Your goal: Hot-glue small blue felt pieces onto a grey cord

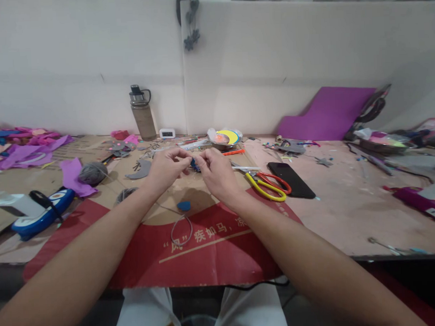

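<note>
Above the middle of the table, my left hand point(169, 167) and my right hand point(218, 171) meet fingertip to fingertip. Between them is a small dark blue piece point(194, 164), pinched by both; its shape is mostly hidden by the fingers. Below the hands a flat blue scrap point(184, 206) lies at the edge of a red printed sheet point(214, 263). A loop of thin grey yarn point(182, 231) rests on that sheet. Scissors point(266, 185) with one yellow and one red handle lie just right of my right hand.
A black phone point(291, 179) lies beside the scissors. Left stand a grey yarn ball point(92, 172), a blue glue gun or similar tool point(37, 219) and purple scraps point(75, 175). At the back are a bottle point(143, 115), a small clock point(167, 133) and a purple sheet point(330, 112).
</note>
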A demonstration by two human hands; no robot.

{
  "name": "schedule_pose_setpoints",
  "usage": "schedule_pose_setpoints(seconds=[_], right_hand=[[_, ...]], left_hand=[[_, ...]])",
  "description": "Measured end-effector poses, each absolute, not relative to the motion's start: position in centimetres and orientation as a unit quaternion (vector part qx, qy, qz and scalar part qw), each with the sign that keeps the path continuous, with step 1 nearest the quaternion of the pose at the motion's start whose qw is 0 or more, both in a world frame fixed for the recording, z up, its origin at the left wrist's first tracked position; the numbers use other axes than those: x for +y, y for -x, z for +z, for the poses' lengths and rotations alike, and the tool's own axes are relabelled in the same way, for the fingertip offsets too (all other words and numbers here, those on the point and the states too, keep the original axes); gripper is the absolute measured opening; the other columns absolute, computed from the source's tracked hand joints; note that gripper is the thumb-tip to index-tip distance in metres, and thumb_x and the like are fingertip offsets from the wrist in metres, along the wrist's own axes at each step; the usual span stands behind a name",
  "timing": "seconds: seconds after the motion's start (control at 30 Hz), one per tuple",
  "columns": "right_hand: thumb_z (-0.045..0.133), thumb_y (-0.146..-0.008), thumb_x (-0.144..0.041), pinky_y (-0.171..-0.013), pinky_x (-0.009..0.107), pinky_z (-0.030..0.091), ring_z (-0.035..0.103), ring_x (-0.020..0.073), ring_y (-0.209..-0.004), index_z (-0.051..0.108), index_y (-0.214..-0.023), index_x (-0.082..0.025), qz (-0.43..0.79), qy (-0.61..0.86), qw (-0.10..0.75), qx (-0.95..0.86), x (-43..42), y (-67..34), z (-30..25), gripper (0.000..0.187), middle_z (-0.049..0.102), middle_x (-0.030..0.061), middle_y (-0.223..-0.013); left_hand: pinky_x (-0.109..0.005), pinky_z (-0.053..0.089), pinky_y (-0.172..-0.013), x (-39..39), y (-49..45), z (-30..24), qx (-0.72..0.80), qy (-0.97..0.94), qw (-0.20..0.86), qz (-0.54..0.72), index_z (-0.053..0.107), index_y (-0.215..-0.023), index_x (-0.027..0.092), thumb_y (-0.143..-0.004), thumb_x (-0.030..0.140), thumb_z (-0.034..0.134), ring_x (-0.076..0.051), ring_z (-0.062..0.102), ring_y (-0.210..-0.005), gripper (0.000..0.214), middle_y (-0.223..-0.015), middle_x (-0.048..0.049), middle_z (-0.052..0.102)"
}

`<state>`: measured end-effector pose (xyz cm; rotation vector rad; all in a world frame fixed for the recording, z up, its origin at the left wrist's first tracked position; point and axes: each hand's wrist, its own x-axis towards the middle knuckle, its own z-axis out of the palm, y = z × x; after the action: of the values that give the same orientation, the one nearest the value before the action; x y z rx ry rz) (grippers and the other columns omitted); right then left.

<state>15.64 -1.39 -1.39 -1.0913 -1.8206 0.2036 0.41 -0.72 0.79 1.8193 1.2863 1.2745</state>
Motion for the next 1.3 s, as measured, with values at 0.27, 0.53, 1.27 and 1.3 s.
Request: schedule_pose_setpoints(seconds=[0.27,0.53,1.27,1.3], right_hand=[[0.05,-0.093,-0.03,-0.071,0.028,0.034,0.049,0.0148,-0.076,0.052,-0.074,-0.02,0.118,0.44,0.486,-0.746,-1.3,-15.5,-1.6,0.021,0.054,0.0006,-0.077],[0.05,-0.092,-0.03,-0.069,0.028,0.033,0.049,0.0144,-0.073,0.055,-0.072,-0.019,0.133,0.456,0.485,-0.734,-1.3,-15.4,-1.5,0.023,0.055,0.0004,-0.073],[0.049,-0.092,-0.031,-0.072,0.029,0.037,0.052,0.0152,-0.074,0.057,-0.078,-0.019,0.155,0.448,0.503,-0.722,-1.3,-15.9,-1.5,0.02,0.061,0.0022,-0.077],[0.05,-0.091,-0.031,-0.072,0.029,0.038,0.053,0.0152,-0.075,0.058,-0.079,-0.019,0.16,0.443,0.507,-0.722,-1.2,-15.9,-1.5,0.019,0.061,0.0022,-0.078]], left_hand=[[-0.022,0.031,-0.045,0.0,0.0,0.1,0.463,-0.653,0.273,0.534,0.066,-0.071,0.019,-0.073,0.027,0.064,-0.008,0.043,-0.049,0.009,-0.059,0.0027,0.054],[-0.02,0.025,-0.039,-0.6,-1.1,0.6,0.373,-0.552,0.458,0.588,0.061,-0.066,0.016,-0.068,0.018,0.067,-0.005,0.032,-0.041,0.007,-0.048,0.006,0.042],[-0.019,0.038,-0.039,-0.5,-1.0,0.2,0.337,-0.535,0.534,0.562,0.06,-0.071,0.015,-0.068,0.02,0.071,-0.007,0.045,-0.042,0.012,-0.049,0.0045,0.05],[-0.019,0.038,-0.039,-0.5,-1.0,0.2,0.334,-0.534,0.536,0.562,0.06,-0.071,0.016,-0.068,0.02,0.071,-0.007,0.045,-0.042,0.012,-0.049,0.0046,0.05]])
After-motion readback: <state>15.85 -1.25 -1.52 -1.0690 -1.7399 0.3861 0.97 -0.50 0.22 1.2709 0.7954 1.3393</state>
